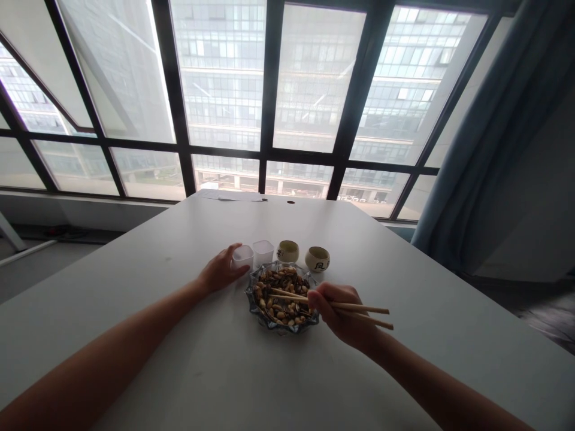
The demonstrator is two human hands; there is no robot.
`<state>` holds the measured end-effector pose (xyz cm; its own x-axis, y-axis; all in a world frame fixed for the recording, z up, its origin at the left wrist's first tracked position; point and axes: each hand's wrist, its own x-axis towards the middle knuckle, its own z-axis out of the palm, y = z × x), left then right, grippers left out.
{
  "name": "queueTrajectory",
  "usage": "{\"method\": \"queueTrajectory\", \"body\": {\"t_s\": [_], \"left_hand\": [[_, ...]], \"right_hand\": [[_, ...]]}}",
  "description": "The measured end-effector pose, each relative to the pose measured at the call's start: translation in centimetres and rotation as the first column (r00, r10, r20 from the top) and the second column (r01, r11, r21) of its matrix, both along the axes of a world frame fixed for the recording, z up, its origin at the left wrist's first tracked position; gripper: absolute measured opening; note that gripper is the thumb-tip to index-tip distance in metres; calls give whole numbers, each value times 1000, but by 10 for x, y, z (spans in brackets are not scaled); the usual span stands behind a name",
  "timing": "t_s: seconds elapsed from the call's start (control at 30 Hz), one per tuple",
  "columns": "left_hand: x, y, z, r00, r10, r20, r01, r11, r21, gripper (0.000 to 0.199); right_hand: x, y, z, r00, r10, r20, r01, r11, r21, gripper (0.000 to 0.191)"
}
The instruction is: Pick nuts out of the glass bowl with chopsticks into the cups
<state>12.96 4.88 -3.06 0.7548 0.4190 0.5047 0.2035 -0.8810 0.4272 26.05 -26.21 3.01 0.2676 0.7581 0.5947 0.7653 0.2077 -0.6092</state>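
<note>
My right hand (341,311) grips a pair of wooden chopsticks (359,309). Their tips reach into a pile of mixed nuts and seeds (281,302) in a scalloped glass bowl (254,306); whether a nut sits between the tips is too small to tell. On the bowl's far left side, my left hand (223,269) curls its thumb and fingers around a small translucent white cup (243,256) standing on the table. A second translucent cup (263,254) stands just right of it. Behind the bowl are two cream ceramic cups, one (287,251) near the middle and one (317,259) to the right, both with dark characters.
All of this stands on a long white table (188,371). Papers (233,196) lie at its far end, near two dark round spots. Large framed windows (224,78) rise beyond, and a blue-grey curtain (476,137) hangs on the right.
</note>
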Motion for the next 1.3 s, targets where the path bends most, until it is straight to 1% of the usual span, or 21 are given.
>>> {"method": "queueTrajectory", "body": {"t_s": [0.1, 0.23, 0.37, 0.6, 0.77, 1.07, 1.3], "left_hand": [[0, 1, -1, 1000, -1, -9, 1, 1000, 0, 70], [0, 2, -2, 1000, 5, -5, -5, 1000, 6, 70], [-1, 1, -1, 1000, 3, -10, -3, 1000, 3, 71], [-2, -2, 3, 1000, 5, -25, -5, 1000, 7, 71], [-2, -3, 4, 1000, 11, -23, -11, 1000, 14, 70], [-3, -2, 3, 1000, -2, -19, 3, 1000, 12, 69], [-1, 2, -1, 1000, -1, -4, 1, 1000, 3, 71]], "right_hand": [[-1, 1, -3, 998, 20, 62, -19, 1000, -22, 40], [1, 1, -8, 995, 21, 93, -18, 999, -40, 36], [0, 2, -9, 990, 43, 131, -36, 998, -59, 32], [1, 3, -11, 987, 42, 152, -30, 996, -80, 33], [1, 3, -11, 983, 28, 181, -21, 999, -42, 36], [4, 3, -10, 989, -36, 146, 41, 999, -34, 40], [6, 4, -12, 992, -4, 130, 4, 1000, -1, 33]]}}
